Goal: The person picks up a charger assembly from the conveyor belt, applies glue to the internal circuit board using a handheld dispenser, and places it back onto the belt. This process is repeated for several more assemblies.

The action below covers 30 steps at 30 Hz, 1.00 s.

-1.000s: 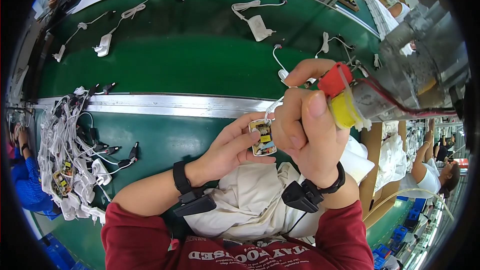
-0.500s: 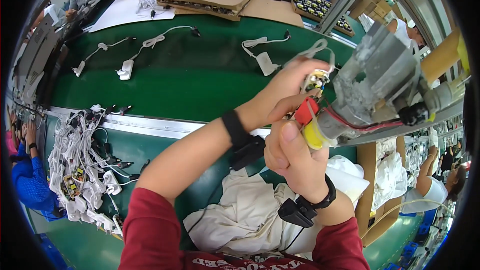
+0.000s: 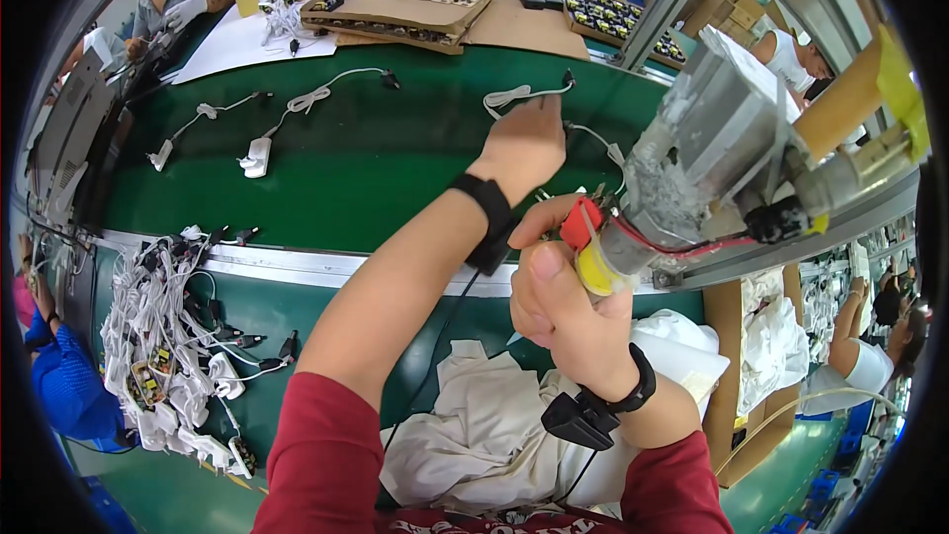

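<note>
On the green belt [image 3: 376, 198], my left hand [image 3: 526, 143] reaches over a white plug adapter, its fingers bunched together. The adapter's body is hidden beneath the hand, while its coiled white cable [image 3: 506, 97] shows past the fingertips. My right hand [image 3: 583, 321] is wrapped round a bulky grey metal tool [image 3: 707, 138] with whitish residue, a yellow band and a red block near my thumb. Behind the right hand, metal pins [image 3: 600, 194] stick out of a partly hidden piece, close to a white cable [image 3: 613, 151].
Two white adapters [image 3: 255, 158] with cables lie on the belt at the left. A tangled heap of adapters [image 3: 163, 326] lies nearer left. White cloth [image 3: 474, 435] lies before me. Cardboard trays of circuit boards [image 3: 395, 5] stand at the back. Co-workers are on both sides.
My left hand has let go of the adapter with the exposed circuit board beside the tool and moved left and away, over another adapter. My right hand stays on the tool.
</note>
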Each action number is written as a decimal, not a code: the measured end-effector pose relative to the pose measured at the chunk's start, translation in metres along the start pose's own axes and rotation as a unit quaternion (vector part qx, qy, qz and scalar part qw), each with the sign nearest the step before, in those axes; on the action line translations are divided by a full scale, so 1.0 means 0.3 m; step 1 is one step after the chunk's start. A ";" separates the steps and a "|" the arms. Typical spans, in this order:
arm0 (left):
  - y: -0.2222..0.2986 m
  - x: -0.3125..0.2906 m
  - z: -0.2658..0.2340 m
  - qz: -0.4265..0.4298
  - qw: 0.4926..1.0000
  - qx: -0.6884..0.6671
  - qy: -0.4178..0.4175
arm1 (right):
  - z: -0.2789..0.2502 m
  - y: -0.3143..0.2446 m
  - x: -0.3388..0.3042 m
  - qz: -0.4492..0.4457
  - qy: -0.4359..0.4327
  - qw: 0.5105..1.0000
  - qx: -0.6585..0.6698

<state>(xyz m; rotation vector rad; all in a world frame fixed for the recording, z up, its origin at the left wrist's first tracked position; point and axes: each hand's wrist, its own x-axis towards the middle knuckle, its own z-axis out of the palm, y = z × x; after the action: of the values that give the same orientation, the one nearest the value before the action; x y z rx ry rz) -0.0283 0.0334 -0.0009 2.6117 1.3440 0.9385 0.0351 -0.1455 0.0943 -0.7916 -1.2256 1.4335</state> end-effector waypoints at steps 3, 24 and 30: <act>-0.046 0.028 0.017 -0.124 0.976 -0.066 -0.167 | 0.000 -0.006 -0.008 -0.002 -0.008 1.000 0.002; 0.211 -0.629 -0.146 -0.401 0.540 -0.739 -0.039 | -0.076 0.052 0.076 -0.041 0.056 0.996 -0.059; 0.177 -0.634 -0.100 -0.338 0.488 -0.772 -0.228 | -0.096 0.126 0.112 -0.020 0.067 0.997 0.018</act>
<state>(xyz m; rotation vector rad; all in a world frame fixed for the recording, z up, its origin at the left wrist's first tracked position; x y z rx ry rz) -0.0889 -0.1496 -0.0529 0.6544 0.5391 0.5893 0.0430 -0.1032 0.0555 -0.8195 -1.1046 1.3451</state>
